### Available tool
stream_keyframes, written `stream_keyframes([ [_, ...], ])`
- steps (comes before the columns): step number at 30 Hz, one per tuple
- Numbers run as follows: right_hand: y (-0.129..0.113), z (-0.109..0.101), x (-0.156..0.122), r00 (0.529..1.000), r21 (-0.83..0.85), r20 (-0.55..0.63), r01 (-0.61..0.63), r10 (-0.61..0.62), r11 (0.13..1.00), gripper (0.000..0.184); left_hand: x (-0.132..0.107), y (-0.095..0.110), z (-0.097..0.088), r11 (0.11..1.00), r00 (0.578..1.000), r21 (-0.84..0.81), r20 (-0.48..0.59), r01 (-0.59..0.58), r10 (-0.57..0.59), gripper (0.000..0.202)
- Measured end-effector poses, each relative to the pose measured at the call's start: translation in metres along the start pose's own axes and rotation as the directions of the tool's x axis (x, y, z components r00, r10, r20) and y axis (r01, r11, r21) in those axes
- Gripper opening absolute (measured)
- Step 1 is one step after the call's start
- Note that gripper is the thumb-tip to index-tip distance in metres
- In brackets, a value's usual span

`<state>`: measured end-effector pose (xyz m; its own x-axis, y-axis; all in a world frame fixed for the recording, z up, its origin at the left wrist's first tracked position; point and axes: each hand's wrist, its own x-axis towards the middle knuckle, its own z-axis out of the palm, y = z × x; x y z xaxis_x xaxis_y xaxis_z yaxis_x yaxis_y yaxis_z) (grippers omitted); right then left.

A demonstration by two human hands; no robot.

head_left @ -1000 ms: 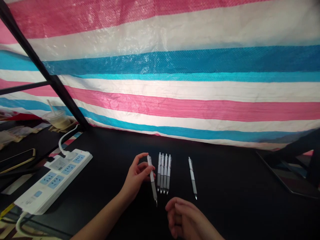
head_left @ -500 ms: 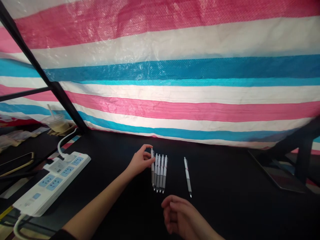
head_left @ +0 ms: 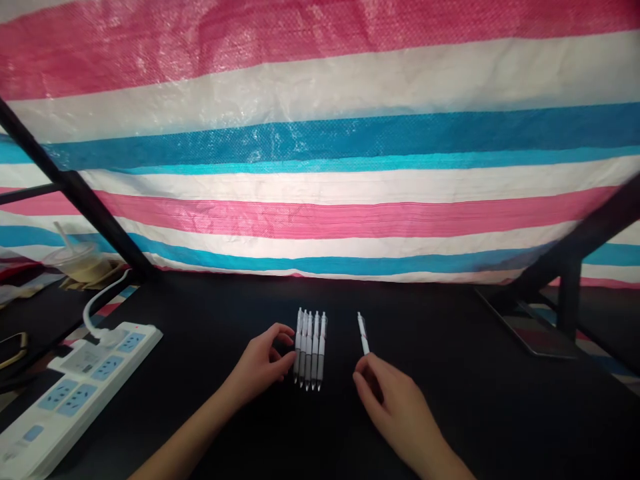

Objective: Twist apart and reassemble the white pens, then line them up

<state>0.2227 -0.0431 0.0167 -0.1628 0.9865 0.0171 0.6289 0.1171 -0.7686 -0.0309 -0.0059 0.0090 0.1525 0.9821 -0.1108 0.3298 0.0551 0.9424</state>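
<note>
Several white click pens with grey grips [head_left: 311, 347] lie side by side in a close row on the black table, tips toward me. My left hand [head_left: 267, 360] is at the row's left side, thumb and forefinger apart, fingertips close against the outermost pen. Whether they touch it I cannot tell. A single matching pen [head_left: 363, 332] lies apart to the right of the row. My right hand [head_left: 393, 403] is over its lower half, thumb and fingers curled together round it. The pen's grip and tip are hidden by the fingers.
A white power strip [head_left: 83, 393] with a plugged-in cable lies at the left. Beyond it are a lidded drink cup [head_left: 77, 260] and a phone [head_left: 13, 348]. A dark flat device [head_left: 525, 327] lies at the right, by a black frame leg [head_left: 570, 293]. Striped sheeting [head_left: 320, 217] hangs behind.
My right hand has moved up and right onto the single pen. The leftmost pen now sits level with the row, and my left hand has loosened and slid nearer me. The view has shifted right.
</note>
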Motion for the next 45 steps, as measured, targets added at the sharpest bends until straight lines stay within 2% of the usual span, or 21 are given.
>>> stream_keyframes([
  [2,0.007,-0.002,0.003,0.989,-0.259,-0.148,-0.050,0.011,0.964,0.027,-0.006,0.004,0.000,0.999,1.000,-0.028,-0.018,-0.022,0.022,0.023],
  [4,0.015,0.000,0.004,0.974,-0.359,-0.219,-0.132,0.054,0.924,0.035,-0.011,0.007,0.002,0.992,0.999,-0.119,-0.018,-0.039,0.037,0.019],
  [6,0.023,0.004,0.006,0.966,-0.353,-0.246,-0.160,0.074,0.922,0.040,-0.015,0.006,0.005,0.975,0.999,-0.216,-0.001,-0.052,0.053,0.015],
  [9,0.029,0.007,0.007,0.970,-0.311,-0.232,-0.146,0.074,0.939,0.036,-0.019,0.001,0.011,0.952,0.999,-0.303,0.002,-0.050,0.053,0.012],
  [13,0.025,0.001,0.008,0.977,-0.307,-0.175,-0.176,0.126,0.935,0.033,-0.022,-0.006,0.018,0.924,1.000,-0.383,0.027,-0.001,0.013,0.014],
  [15,0.017,-0.004,0.006,0.981,-0.244,-0.146,-0.164,0.131,0.956,0.035,-0.024,-0.007,0.021,0.903,0.997,-0.427,0.078,0.038,-0.005,0.018],
  [17,0.008,-0.007,0.002,0.993,-0.053,-0.106,-0.058,0.052,0.997,0.038,-0.025,-0.007,0.023,0.878,0.992,-0.472,0.125,0.081,-0.024,0.028],
  [19,0.001,-0.007,-0.002,1.000,0.182,-0.005,0.030,-0.030,0.983,0.043,-0.027,-0.007,0.026,0.848,0.987,-0.520,0.159,0.105,-0.025,0.048],
  [21,-0.004,-0.003,-0.007,0.989,0.363,0.137,-0.001,-0.053,0.932,0.046,-0.030,-0.007,0.029,0.824,0.979,-0.555,0.205,0.114,0.003,0.060],
  [23,-0.005,0.004,-0.012,0.970,0.454,0.242,-0.094,-0.021,0.886,0.048,-0.034,-0.007,0.030,0.823,0.966,-0.556,0.255,0.113,0.039,0.047],
  [26,-0.002,0.017,-0.015,0.958,0.520,0.283,-0.186,0.037,0.834,0.055,-0.039,-0.004,0.031,0.847,0.958,-0.522,0.282,0.103,0.057,0.027],
  [30,0.001,0.026,-0.015,0.953,0.582,0.289,-0.249,0.089,0.774,0.065,-0.041,0.000,0.029,0.834,0.976,-0.544,0.217,0.093,0.033,0.025],
  [34,0.002,0.028,-0.013,0.934,0.568,0.323,-0.318,0.149,0.759,0.061,-0.041,-0.003,0.030,0.817,0.991,-0.564,0.121,0.120,-0.062,0.024],
  [37,0.003,0.029,-0.013,0.950,0.554,0.281,-0.276,0.136,0.785,0.048,-0.041,-0.009,0.031,0.811,0.988,-0.565,0.101,0.152,-0.116,0.023],
  [40,0.003,0.028,-0.015,0.973,0.534,0.206,-0.204,0.107,0.820,0.042,-0.044,-0.012,0.031,0.810,0.990,-0.569,0.090,0.141,-0.109,0.022],
  [42,0.002,0.027,-0.016,0.954,0.573,0.278,-0.257,0.110,0.778,0.048,-0.045,-0.013,0.031,0.808,0.994,-0.579,0.084,0.111,-0.077,0.022],
  [45,-0.002,0.022,-0.016,0.887,0.608,0.447,-0.396,0.115,0.688,0.061,-0.046,-0.011,0.032,0.794,0.994,-0.600,0.102,0.094,-0.041,0.021],
])
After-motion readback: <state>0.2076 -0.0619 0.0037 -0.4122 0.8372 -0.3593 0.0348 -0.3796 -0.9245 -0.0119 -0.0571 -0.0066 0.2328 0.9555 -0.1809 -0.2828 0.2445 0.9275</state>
